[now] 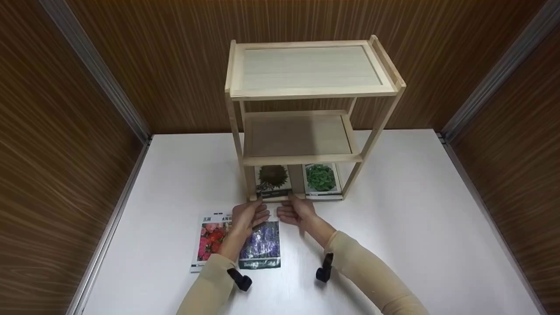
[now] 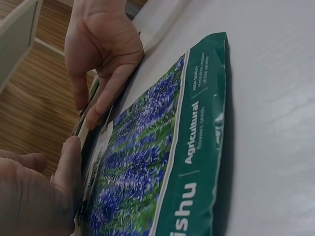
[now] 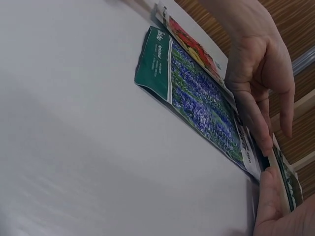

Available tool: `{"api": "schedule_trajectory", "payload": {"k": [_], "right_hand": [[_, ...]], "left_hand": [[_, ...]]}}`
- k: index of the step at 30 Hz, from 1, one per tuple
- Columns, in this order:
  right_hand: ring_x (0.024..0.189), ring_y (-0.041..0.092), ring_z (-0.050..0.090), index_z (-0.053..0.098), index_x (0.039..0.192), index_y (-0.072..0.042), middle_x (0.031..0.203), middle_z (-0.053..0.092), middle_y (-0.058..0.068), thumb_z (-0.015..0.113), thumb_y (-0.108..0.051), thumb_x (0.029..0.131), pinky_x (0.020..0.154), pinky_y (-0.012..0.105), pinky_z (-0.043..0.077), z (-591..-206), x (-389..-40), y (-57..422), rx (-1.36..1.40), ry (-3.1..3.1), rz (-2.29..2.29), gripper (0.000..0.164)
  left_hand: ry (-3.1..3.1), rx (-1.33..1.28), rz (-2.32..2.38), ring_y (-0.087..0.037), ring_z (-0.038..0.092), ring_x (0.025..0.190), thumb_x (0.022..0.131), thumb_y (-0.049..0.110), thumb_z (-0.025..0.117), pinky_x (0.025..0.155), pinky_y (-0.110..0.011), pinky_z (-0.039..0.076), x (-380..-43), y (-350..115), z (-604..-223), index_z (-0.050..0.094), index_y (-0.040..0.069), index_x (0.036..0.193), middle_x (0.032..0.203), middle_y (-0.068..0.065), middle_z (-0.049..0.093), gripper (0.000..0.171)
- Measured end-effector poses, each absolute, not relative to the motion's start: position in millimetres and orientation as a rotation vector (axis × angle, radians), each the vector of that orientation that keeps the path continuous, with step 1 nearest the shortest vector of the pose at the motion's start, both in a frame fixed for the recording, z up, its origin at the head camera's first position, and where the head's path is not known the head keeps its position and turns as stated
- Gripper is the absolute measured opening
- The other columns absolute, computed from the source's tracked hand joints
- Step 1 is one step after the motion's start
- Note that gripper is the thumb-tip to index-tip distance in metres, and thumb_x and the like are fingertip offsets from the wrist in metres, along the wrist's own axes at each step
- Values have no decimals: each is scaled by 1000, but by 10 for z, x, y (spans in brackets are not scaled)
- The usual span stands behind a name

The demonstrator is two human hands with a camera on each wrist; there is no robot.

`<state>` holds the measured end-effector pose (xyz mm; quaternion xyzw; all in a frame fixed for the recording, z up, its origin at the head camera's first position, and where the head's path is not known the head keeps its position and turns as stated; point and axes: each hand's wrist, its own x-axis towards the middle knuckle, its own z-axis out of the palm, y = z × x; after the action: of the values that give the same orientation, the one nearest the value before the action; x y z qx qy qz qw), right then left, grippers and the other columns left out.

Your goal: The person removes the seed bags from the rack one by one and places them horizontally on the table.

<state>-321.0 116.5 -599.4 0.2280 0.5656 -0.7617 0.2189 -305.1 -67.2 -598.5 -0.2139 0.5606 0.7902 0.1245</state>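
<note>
A seed packet with a dark sunflower-like picture (image 1: 273,177) lies slightly skewed on the bottom shelf of a wooden rack (image 1: 302,159). My left hand (image 1: 248,216) is at its lower left corner, the thumb reaching up to the packet edge and the fingers loosely extended. Opposite it, my right hand (image 1: 302,213) reaches the lower right corner in the same way, fingers relaxed over the shelf front. Below the hands, a purple-flower seed packet (image 1: 261,245) lies on the table, beside a red-flower seed packet (image 1: 210,240) that my left forearm partly covers.
To the right on the bottom shelf lies a seed packet picturing green leaves (image 1: 321,178). The rack's middle shelf (image 1: 297,135) and top shelf (image 1: 310,68) overhang the lower one. The white table (image 1: 415,218) is bounded by wood-grain panels (image 1: 183,65) at the back and sides.
</note>
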Motion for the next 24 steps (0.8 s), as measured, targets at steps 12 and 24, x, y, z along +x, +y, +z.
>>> {"api": "schedule_trajectory", "payload": {"k": [12,24], "right_hand": [[68,18,78,66,127,10,78,80,10,46,-33,114,73,35,71,-5991,-3211,1149,660,1556,-2135,50],[67,18,78,66,129,12,80,80,11,47,-27,112,71,36,71,-6005,-3195,1160,633,1582,-2146,46]], "left_hand": [[1630,-645,2301,-20,80,75,102,14,67,75,-31,71,-3063,-681,-5980,58,-20,131,105,-27,78,45],[1640,-670,2256,-21,80,75,104,16,65,73,-29,71,-3121,-695,-5981,63,-19,125,107,-28,78,41]]}}
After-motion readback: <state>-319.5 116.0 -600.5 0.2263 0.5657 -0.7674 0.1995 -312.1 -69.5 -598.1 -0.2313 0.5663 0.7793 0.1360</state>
